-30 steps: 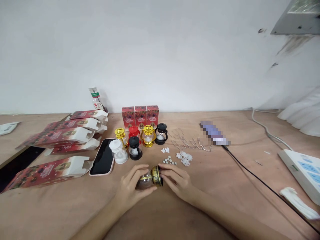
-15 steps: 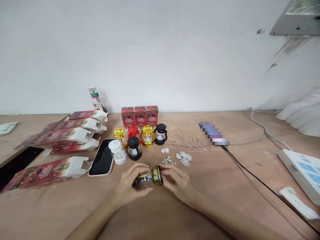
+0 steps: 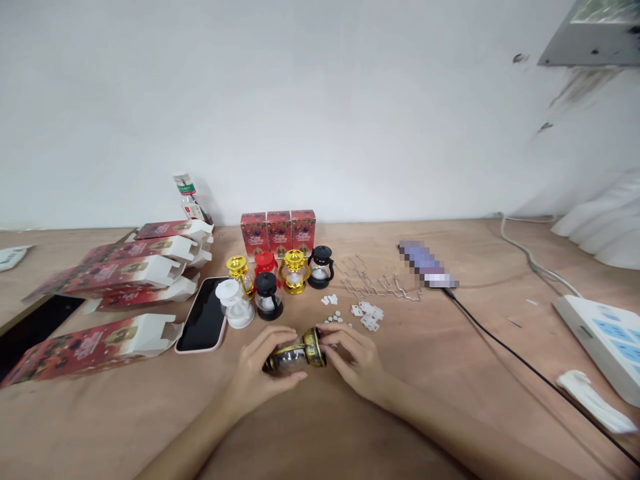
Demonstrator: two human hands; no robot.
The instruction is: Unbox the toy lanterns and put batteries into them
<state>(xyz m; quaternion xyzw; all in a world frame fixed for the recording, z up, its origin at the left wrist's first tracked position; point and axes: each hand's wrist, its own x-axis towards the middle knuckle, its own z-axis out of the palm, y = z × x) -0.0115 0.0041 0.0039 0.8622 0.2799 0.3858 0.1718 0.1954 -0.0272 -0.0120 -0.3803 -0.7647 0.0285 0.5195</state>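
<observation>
A small black-and-gold lantern [image 3: 293, 359] with a clear body lies on its side between my hands, just above the table. My left hand [image 3: 253, 368] wraps round its top end, thumb below and fingers above. At the wide base end, my right hand [image 3: 359, 363] has its fingers and thumb closed on the rim; what lies under the fingertips is hidden. Beyond the hands are round button cells [image 3: 332, 319], small white plastic pieces [image 3: 369, 315] and bent metal wires [image 3: 380, 287]. More mini lanterns stand to the left: white [image 3: 235, 305], black [image 3: 269, 298], gold [image 3: 295, 273] and red [image 3: 265, 263].
Three red boxes [image 3: 279, 233] stand near the wall. Opened red cartons [image 3: 95, 343] lie at left, beside a phone [image 3: 203, 317]. At right are another phone [image 3: 425, 265] with a black cable [image 3: 520, 363], a power strip [image 3: 603, 340] and a white crumpled cloth [image 3: 595, 403].
The lantern has tilted slightly, its base end a little higher. My right fingers have shifted slightly at the base. The view has moved a touch.
</observation>
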